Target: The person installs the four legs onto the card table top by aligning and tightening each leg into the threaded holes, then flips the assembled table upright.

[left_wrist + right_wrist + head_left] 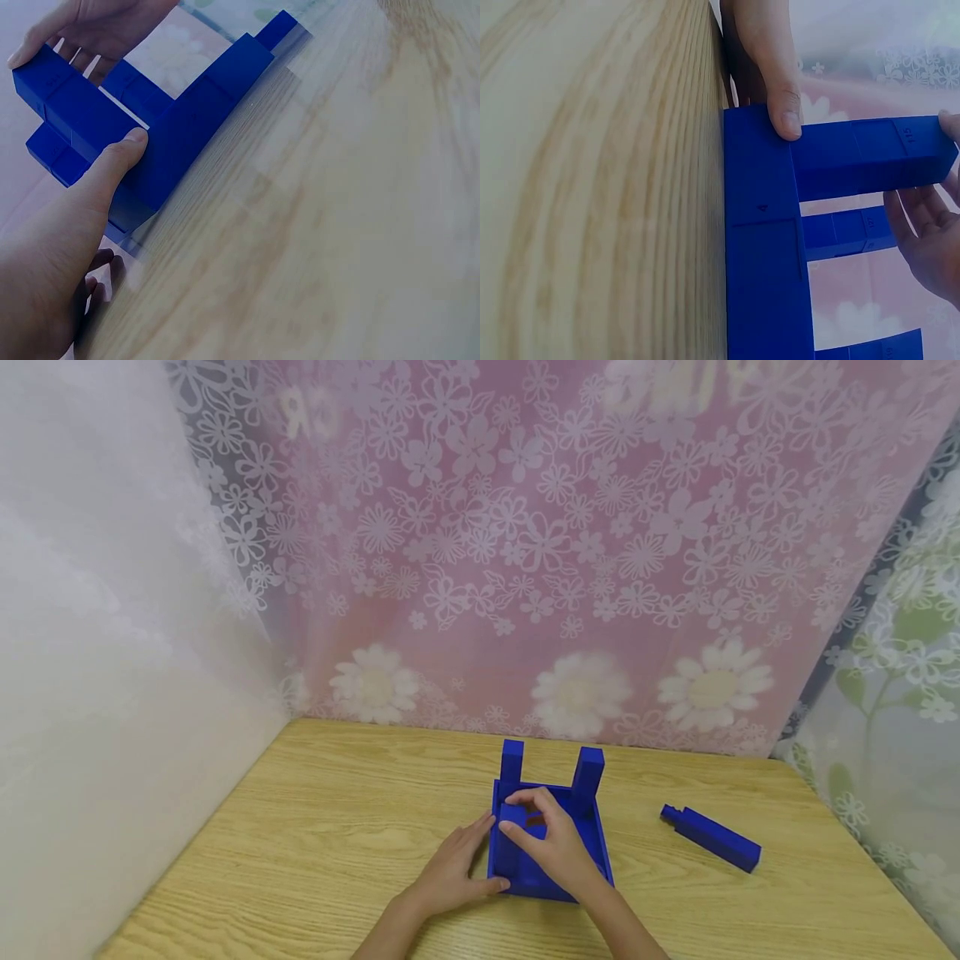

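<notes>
A square blue tray-like base (536, 890) with raised sides lies on the table. At its near left corner stands a blue square post (870, 161). My right hand (562, 852) pinches this post near its top between thumb and fingers. With the thumb on the near side and fingers along the left side, my left hand (450, 870) holds the base at that same corner. Two more blue posts rise from the far corners, a left one (511, 768) and a right one (588, 777). The near right corner is partly hidden behind my right hand.
To the right of the base, a loose blue post (716, 839) with a narrow notched end lies on the wooden table (337, 827). A pink flowered curtain (487, 552) hangs behind the table, and a pale sheet (135, 635) borders its left side.
</notes>
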Demonstrator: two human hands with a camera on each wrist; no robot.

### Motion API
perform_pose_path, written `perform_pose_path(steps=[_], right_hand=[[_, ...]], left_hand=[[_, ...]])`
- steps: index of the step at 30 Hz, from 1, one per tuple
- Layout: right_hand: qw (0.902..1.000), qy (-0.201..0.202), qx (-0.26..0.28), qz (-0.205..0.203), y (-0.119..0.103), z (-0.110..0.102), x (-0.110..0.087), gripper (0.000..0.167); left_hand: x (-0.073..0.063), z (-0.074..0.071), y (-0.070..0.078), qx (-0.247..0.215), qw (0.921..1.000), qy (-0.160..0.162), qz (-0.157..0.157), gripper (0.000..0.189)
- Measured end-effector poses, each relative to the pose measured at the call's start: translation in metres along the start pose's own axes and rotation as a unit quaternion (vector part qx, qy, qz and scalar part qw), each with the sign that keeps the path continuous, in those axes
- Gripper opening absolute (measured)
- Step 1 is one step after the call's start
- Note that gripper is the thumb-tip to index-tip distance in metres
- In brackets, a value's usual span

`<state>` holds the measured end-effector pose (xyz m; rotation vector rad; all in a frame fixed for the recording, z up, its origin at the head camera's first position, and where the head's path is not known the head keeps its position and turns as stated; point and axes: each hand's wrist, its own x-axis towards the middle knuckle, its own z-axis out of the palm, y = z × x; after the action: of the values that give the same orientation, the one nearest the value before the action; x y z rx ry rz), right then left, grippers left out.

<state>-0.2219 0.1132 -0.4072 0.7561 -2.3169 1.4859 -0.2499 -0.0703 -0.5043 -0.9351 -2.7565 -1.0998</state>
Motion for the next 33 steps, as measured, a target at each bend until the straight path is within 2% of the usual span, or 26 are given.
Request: perform_pose_path(steps=[4, 9, 15, 21, 33], right_hand=[[0.9998, 0.012, -0.013, -0.012, 0.018, 0.004, 0.000, 0.027], [0.9986, 0.026, -0.036, -0.030, 0.023, 0.005, -0.001, 0.026], [0.9957, 0.047, -0.078, -0.017, 0.018, 0.006, -0.002, 0.025], [0.9934, 0.049, -0.104, -0.004, 0.013, 0.007, -0.002, 0.026], [0.9933, 0.047, -0.105, -0.004, 0.011, 0.007, -0.002, 0.024]], left_hand=[[0.000, 0.000, -0.001, 0.000, 1.0000, -0.002, 0.000, 0.091], [0.001, 0.001, -0.002, 0.003, 1.0000, -0.002, 0.002, 0.091], [0.001, 0.001, 0.000, 0.007, 1.0000, 0.000, 0.006, 0.091], [0.000, -0.002, 0.005, 0.031, 0.9993, -0.002, 0.019, 0.089], [0.000, 0.000, 0.004, 0.032, 0.9995, -0.005, 0.004, 0.090]])
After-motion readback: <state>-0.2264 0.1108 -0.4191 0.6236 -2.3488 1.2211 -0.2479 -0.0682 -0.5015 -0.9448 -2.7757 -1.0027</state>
